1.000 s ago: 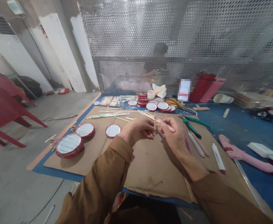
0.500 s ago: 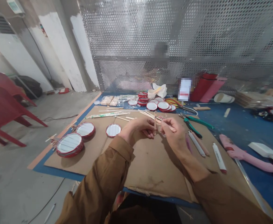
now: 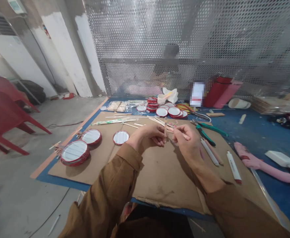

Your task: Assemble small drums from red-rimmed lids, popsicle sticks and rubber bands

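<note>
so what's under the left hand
Brown cardboard shows around the left hand, which grips a wooden stick. The patch directly beneath the hand is covered, so anything lying there can't be seen.

I have room to steer in low over bare cardboard [image 3: 157,178] between the brown sleeves [image 3: 115,175], from its near edge to just short of the left hand [image 3: 155,135] and right hand [image 3: 186,137], where an upright stick [image 3: 165,125] narrows the gap. Red-rimmed lids [image 3: 75,151] block me at the left edge, loose sticks [image 3: 157,121] lie beyond the hands, and pliers [image 3: 205,135], a marker [image 3: 233,167] and a pink glue gun [image 3: 250,162] crowd the right edge.
</note>
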Demonstrator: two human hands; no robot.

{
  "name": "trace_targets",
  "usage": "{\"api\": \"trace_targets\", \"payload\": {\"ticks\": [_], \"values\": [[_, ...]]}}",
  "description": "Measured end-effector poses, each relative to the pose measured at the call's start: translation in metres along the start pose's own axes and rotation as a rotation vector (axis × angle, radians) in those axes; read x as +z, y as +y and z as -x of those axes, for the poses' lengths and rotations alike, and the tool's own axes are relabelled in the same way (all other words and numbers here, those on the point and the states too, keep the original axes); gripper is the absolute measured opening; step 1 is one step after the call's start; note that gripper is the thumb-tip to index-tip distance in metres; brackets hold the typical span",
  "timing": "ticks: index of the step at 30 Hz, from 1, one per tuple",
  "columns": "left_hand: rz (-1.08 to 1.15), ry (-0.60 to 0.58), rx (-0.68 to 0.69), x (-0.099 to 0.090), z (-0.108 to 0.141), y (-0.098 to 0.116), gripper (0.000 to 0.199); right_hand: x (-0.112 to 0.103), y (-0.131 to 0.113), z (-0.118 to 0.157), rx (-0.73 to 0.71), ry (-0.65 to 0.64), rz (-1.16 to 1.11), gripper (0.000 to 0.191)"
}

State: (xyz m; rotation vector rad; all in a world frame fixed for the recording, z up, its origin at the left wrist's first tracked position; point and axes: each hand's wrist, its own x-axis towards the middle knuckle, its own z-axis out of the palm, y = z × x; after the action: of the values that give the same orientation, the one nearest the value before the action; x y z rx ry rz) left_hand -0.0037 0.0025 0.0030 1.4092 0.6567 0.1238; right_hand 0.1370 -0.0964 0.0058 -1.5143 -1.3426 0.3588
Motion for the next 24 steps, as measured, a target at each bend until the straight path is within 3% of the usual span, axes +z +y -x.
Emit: {"api": "trace_targets", "payload": {"ticks": [6, 13, 24], "values": [[-0.027, 0.027, -0.002, -0.0028, -0.0055, -0.0058, 0.009, 0.0024, 0.0015, 0.0004, -0.035, -0.054, 0.021, 0.025], [-0.011, 0.008, 0.004, -0.0023, -0.0022, -0.0027, 0.007, 0.0006, 0.0007, 0.0005, -0.051, -0.001, 0.024, 0.03], [0.017, 0.014, 0.013, -0.0031, -0.0052, -0.0043, 0.012, 0.0027, -0.0012, -0.0008, -0.025, -0.036, -0.034, 0.027]]}}
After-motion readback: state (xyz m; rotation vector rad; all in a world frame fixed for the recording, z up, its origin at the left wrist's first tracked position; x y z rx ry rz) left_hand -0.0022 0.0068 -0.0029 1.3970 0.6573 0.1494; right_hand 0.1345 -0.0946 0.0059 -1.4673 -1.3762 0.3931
